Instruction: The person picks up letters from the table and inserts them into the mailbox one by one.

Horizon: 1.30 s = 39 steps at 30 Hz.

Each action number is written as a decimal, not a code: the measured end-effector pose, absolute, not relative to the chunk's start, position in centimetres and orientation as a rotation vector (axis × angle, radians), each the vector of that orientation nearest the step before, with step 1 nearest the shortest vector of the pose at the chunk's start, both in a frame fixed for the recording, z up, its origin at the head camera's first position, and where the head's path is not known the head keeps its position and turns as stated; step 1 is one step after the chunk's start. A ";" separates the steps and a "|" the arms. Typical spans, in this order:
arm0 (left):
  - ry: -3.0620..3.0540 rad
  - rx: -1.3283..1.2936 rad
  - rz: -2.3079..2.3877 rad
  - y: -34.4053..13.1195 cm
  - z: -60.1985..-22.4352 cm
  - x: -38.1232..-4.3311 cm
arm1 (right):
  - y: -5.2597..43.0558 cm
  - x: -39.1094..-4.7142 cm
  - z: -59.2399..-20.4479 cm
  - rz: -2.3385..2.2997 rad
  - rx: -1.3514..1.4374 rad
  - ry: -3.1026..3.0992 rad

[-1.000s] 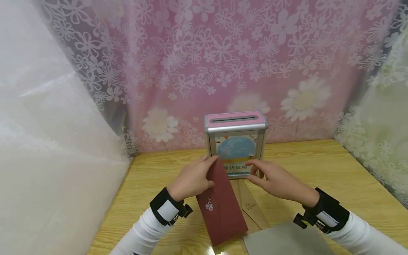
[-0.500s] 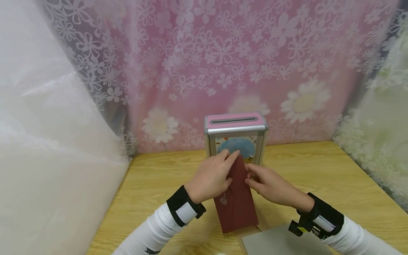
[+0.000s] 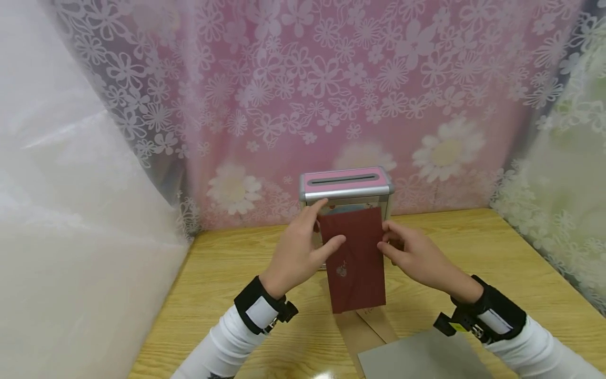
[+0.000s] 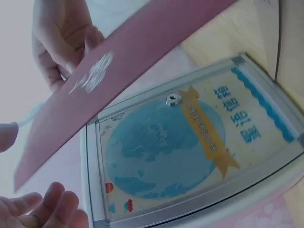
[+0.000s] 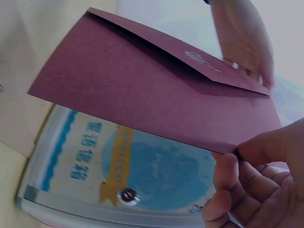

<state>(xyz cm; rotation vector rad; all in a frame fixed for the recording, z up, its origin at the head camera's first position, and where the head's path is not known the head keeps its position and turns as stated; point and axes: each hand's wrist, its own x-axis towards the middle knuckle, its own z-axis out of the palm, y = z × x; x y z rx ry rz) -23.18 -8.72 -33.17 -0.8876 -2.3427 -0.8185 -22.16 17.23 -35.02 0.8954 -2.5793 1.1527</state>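
Observation:
A dark red envelope [image 3: 359,266] with a small silver print hangs upright in front of the box. My right hand [image 3: 418,258] pinches its right edge between thumb and fingers, which the right wrist view shows up close on the envelope [image 5: 156,99]. At the other edge, my left hand [image 3: 298,255] is spread, thumb before the envelope and fingers by its left side. Gaps show between those fingers [image 4: 52,206] and the envelope in the left wrist view. Behind stands a letter box [image 3: 347,192] with a pink top and a slot; the envelope hides much of its front.
On the wooden table [image 3: 236,273], a brown envelope [image 3: 352,337] lies before the box. A grey envelope-like sheet [image 3: 421,358] overlaps it at the front. A pink floral curtain [image 3: 284,105] hangs behind the box.
The red envelope has moved right and up, and straightened from a tilt. My right hand has taken its right edge; my left hand has loosened its hold and spread its fingers.

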 end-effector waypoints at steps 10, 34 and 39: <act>-2.398 -0.872 -1.141 -8.7 -33.9 -23.7 | 17.7 -23.4 -32.5 1.074 0.858 -2.400; -2.120 -0.826 -1.154 -8.0 -29.9 -26.9 | 15.7 -26.4 -26.6 1.019 0.839 -2.219; -2.070 -0.806 -1.157 -7.9 -28.3 -27.7 | 15.2 -27.1 -24.9 0.994 0.847 -2.154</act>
